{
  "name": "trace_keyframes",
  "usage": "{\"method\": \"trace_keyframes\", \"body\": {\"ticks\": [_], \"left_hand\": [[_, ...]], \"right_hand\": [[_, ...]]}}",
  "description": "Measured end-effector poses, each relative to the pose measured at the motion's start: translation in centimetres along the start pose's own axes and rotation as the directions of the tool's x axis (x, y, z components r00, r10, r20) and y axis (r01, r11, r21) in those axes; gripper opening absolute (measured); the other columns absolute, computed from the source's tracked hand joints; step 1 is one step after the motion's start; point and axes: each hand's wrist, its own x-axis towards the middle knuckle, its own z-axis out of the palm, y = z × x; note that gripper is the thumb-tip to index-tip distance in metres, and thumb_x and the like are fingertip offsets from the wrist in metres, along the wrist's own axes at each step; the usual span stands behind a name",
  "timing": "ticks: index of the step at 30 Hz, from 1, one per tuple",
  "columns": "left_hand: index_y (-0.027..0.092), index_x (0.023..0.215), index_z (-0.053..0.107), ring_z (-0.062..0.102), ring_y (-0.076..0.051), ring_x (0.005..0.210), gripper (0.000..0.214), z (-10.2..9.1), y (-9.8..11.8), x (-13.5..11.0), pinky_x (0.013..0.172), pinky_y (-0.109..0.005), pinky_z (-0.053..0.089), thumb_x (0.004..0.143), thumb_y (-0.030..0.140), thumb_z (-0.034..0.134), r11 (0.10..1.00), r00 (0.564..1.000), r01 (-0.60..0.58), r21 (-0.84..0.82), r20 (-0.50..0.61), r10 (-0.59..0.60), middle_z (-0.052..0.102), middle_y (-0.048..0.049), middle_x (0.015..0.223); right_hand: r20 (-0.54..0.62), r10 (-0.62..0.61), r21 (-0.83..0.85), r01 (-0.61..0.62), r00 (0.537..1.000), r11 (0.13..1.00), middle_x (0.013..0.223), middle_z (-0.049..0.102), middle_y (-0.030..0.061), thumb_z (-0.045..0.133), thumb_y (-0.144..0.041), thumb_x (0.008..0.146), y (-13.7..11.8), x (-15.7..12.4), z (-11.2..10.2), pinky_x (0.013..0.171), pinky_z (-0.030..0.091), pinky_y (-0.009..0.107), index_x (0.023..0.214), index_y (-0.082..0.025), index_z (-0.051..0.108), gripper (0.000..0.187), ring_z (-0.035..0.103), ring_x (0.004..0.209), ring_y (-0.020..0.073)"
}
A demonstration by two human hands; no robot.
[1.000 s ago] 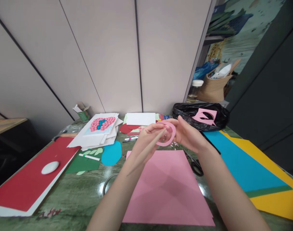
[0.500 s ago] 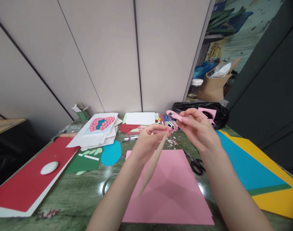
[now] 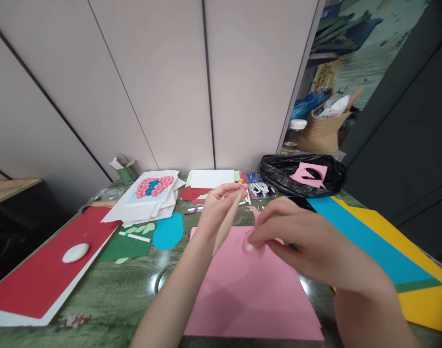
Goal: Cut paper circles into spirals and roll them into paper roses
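Note:
My left hand (image 3: 223, 203) is closed in a pinch above the far end of the pink paper sheet (image 3: 243, 304). A small piece of pink paper shows at its fingertips, and a pale tapered stick (image 3: 228, 222) slants down from them. My right hand (image 3: 297, 234), smeared by motion, is closed with its fingertips low over the same sheet. Between them is a curling pink paper strip (image 3: 255, 213), partly hidden by the fingers. Scissors lie mostly hidden under my right hand.
A black plastic bag (image 3: 279, 174) with pink offcuts stands at the back right. Blue card (image 3: 362, 246) and yellow card (image 3: 424, 304) lie right. To the left are red card (image 3: 36, 275), a white oval object (image 3: 76, 252), a blue paper shape (image 3: 168, 231) and a picture with pink balls (image 3: 154, 186).
My right hand has come down and nearer, from beside the left to over the pink sheet, taking the curled pink strip along. My left hand has shifted slightly.

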Motion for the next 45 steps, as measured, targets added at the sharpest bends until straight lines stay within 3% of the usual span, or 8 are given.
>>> {"method": "trace_keyframes", "body": {"ticks": [6,11,16,19,23,34,39,45], "left_hand": [[0.018,0.076,0.069,0.062,-0.007,0.070,0.014,0.0,0.2,-0.2,0.070,-0.019,0.046,0.065,0.015,0.076,1.000,1.000,0.004,-0.026,0.017,-0.004,0.071,0.0002,0.082],[0.019,0.075,0.069,0.060,-0.008,0.061,0.013,-0.1,0.2,0.0,0.060,-0.022,0.045,0.064,0.019,0.076,1.000,0.999,0.005,-0.015,0.033,-0.004,0.071,-0.0025,0.083],[0.019,0.079,0.069,0.061,-0.011,0.069,0.016,0.0,0.1,-0.2,0.060,-0.020,0.044,0.064,0.021,0.075,0.995,0.999,-0.009,0.102,0.040,0.004,0.069,-0.0029,0.081],[0.019,0.078,0.069,0.061,-0.011,0.071,0.015,0.2,0.3,-0.5,0.065,-0.022,0.046,0.064,0.021,0.075,0.976,0.997,-0.069,0.209,0.048,0.060,0.068,-0.0017,0.080],[0.019,0.078,0.071,0.062,-0.012,0.075,0.017,0.6,0.5,-0.7,0.068,-0.022,0.047,0.062,0.022,0.076,0.946,0.987,-0.160,0.281,0.019,0.161,0.070,-0.0015,0.081],[0.020,0.075,0.071,0.066,-0.013,0.081,0.016,1.0,0.6,-1.2,0.077,-0.027,0.050,0.061,0.017,0.078,0.976,0.979,-0.204,0.073,-0.012,0.205,0.074,-0.0022,0.086],[0.020,0.074,0.071,0.067,-0.014,0.083,0.014,1.2,0.8,-1.4,0.079,-0.027,0.050,0.061,0.017,0.078,0.978,0.980,-0.195,0.074,-0.016,0.197,0.074,-0.0022,0.086],[0.021,0.073,0.071,0.066,-0.010,0.077,0.013,1.4,0.8,-1.5,0.080,-0.024,0.049,0.063,0.017,0.078,0.985,0.985,-0.171,0.001,0.018,0.171,0.073,0.0002,0.083]], "right_hand": [[0.207,0.039,-0.118,-0.015,0.978,0.993,0.097,0.065,-0.0003,0.045,-0.004,0.082,0.6,-0.3,1.7,0.083,0.048,0.035,0.103,-0.030,0.059,0.036,0.058,0.095,0.0172],[-0.020,0.146,-0.213,-0.147,0.989,0.966,0.093,0.065,-0.0010,0.047,-0.019,0.088,0.8,0.0,1.0,0.071,0.048,0.029,0.097,-0.027,0.058,0.015,0.059,0.084,0.0149],[-0.351,-0.032,-0.338,-0.095,0.936,0.936,0.098,0.062,0.0025,0.054,-0.016,0.085,0.4,0.8,0.7,0.071,0.048,0.026,0.108,-0.025,0.056,0.024,0.059,0.084,0.0136],[-0.291,-0.166,-0.402,0.037,0.942,0.915,0.114,0.058,0.0064,0.053,-0.009,0.084,0.6,1.0,1.0,0.077,0.050,0.028,0.120,-0.027,0.053,0.039,0.059,0.095,0.0159],[-0.290,-0.287,-0.414,0.150,0.913,0.898,0.108,0.064,0.0056,0.056,-0.008,0.082,1.2,0.7,1.4,0.078,0.052,0.029,0.109,-0.023,0.059,0.031,0.061,0.094,0.0166],[-0.457,-0.505,-0.465,0.287,0.732,0.838,0.096,0.069,0.0115,0.062,-0.003,0.076,1.6,0.9,2.1,0.070,0.055,0.031,0.101,-0.010,0.065,0.025,0.065,0.087,0.0200],[-0.497,-0.522,-0.474,0.286,0.694,0.833,0.096,0.069,0.0109,0.063,-0.003,0.076,1.8,0.9,2.3,0.071,0.055,0.029,0.096,-0.009,0.066,0.022,0.065,0.087,0.0192],[-0.506,-0.500,-0.462,0.268,0.703,0.845,0.099,0.069,0.0061,0.062,-0.005,0.077,1.9,0.6,2.4,0.075,0.056,0.027,0.101,-0.013,0.065,0.026,0.064,0.088,0.0167]]}}
